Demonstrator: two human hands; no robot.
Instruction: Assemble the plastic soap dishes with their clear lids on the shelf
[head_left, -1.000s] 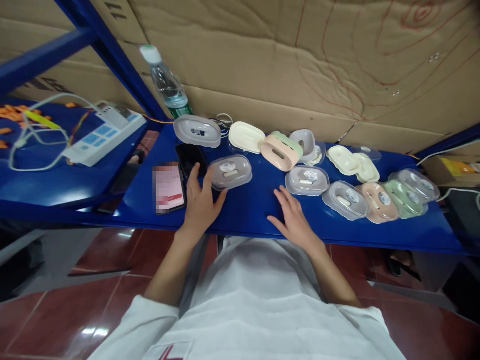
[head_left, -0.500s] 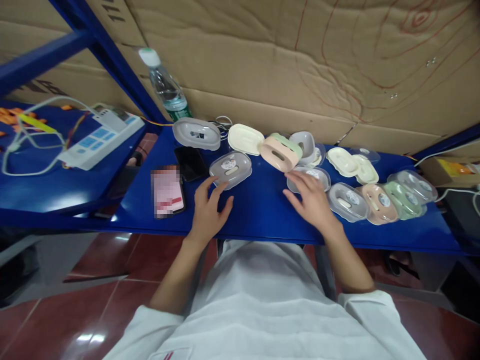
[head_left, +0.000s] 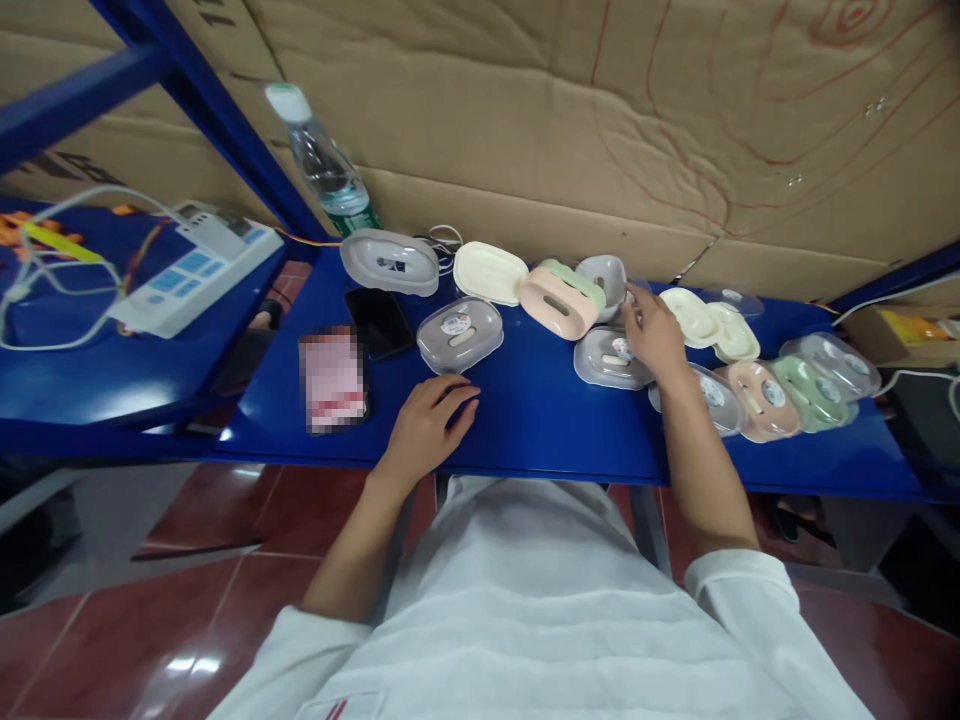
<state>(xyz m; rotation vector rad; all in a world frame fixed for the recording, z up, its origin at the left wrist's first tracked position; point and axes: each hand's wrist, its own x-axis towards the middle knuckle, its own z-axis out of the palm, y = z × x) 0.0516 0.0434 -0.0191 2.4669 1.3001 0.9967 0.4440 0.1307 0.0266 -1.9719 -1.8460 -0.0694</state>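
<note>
My left hand (head_left: pixel 433 425) rests on the blue table with nothing in it, its fingers loosely bent and the thumb apart. Just beyond it lies a grey soap box with a clear lid (head_left: pixel 460 336). My right hand (head_left: pixel 654 330) reaches to the back, fingertips closed at a clear plastic lid (head_left: pixel 632 291), partly hidden by the hand. Beside that lid stands a grey dish (head_left: pixel 604 280). Under the right wrist is another lidded grey soap box (head_left: pixel 609 358). Left of these, a peach tray with a slot (head_left: pixel 556 306) leans against a green one (head_left: pixel 577 277).
Cream trays (head_left: pixel 491 273) lie along the back, a grey tray (head_left: pixel 390 263) near the water bottle (head_left: pixel 330 170). Lidded peach (head_left: pixel 757 405) and green boxes (head_left: pixel 814 392) line the right. Two phones (head_left: pixel 381 322) lie left. A power strip (head_left: pixel 191 280) sits on the neighbouring table.
My right hand has moved back and right from the front grey box to the clear lid behind it. My left hand has drawn back from the left grey box, its fingers nearer together.
</note>
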